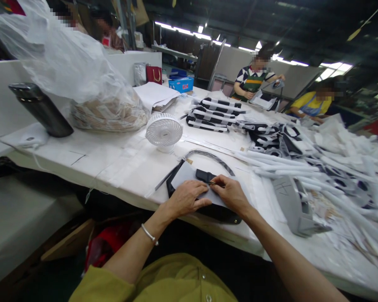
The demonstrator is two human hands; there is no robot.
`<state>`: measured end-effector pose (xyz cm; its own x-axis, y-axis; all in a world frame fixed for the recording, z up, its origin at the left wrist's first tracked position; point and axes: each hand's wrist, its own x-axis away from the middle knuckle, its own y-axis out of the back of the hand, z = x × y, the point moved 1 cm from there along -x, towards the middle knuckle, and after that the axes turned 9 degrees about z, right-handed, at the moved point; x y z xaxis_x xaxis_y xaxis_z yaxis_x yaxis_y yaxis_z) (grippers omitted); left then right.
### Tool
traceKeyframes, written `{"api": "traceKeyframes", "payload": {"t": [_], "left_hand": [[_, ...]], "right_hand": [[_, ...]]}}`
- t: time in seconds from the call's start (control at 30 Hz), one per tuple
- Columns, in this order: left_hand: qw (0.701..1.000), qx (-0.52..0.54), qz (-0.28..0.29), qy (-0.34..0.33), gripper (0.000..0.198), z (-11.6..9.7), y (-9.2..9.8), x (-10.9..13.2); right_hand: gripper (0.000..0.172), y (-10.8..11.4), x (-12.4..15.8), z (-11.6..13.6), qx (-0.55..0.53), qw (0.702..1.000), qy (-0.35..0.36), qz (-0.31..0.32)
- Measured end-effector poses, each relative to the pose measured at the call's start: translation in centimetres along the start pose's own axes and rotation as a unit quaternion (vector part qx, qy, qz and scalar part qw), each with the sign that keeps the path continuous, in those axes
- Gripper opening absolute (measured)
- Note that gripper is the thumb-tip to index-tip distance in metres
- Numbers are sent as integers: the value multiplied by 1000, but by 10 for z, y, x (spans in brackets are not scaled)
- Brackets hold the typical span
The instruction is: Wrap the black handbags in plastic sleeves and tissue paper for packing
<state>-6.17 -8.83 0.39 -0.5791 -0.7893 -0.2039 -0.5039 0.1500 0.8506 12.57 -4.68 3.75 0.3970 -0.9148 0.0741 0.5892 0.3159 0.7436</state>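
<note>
A black handbag (222, 214) lies at the table's front edge, with a white sheet (182, 175) spread over its upper face. Its curved handle (219, 155), wrapped in clear plastic, arches away from me. A black strap tab (203, 174) rests on the sheet between my hands. My left hand (187, 195) lies on the sheet, fingers extended and thumb apart, fingertips just below the tab. Thumb and forefinger of my right hand (231, 193) pinch a small gold-coloured metal clasp (212, 183) at the tab's end; its exact form is partly hidden by the fingers.
A white fan (164, 132) stands beyond the bag. Dark bottle (44, 111) and plastic-wrapped bundle (110, 111) are at left. Stacked black bags (214, 115), white foam tubes (286, 165) and a grey tape dispenser (291, 205) lie rightward. Co-workers (255, 82) sit across the table.
</note>
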Motion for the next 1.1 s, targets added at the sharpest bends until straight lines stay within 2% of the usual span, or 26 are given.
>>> {"api": "traceKeyframes", "payload": {"t": [0.13, 0.3, 0.4, 0.5, 0.63, 0.77, 0.87, 0.97, 1.1], "left_hand": [[998, -57, 7, -2, 47, -9, 5, -2], [994, -105, 9, 8, 50, -22, 7, -8], [994, -106, 6, 23, 51, -23, 6, -8], [995, -94, 16, 34, 52, -22, 8, -7], [992, -108, 50, 41, 55, -28, 11, -15], [986, -141, 66, 62, 57, -34, 7, -31], [985, -146, 66, 68, 61, -35, 0, -39], [986, -145, 43, 68, 60, -34, -5, -38], [988, -134, 34, 73, 57, -34, -9, -25]], "right_hand": [[9, 8, -6, 1, 19, 999, -3, 44], [8, 22, -29, 0, -41, 990, -43, 125], [6, 26, -37, -1, -61, 986, -61, 145], [5, 29, -36, -2, -40, 989, -47, 134], [4, 35, -32, 3, 46, 993, -13, 106], [3, 40, -37, 22, 121, 986, 4, 117], [5, 45, -40, 35, 165, 982, -16, 88], [8, 41, -34, 37, 147, 987, -40, 48], [9, 17, -9, 20, 33, 998, -45, 19]]}}
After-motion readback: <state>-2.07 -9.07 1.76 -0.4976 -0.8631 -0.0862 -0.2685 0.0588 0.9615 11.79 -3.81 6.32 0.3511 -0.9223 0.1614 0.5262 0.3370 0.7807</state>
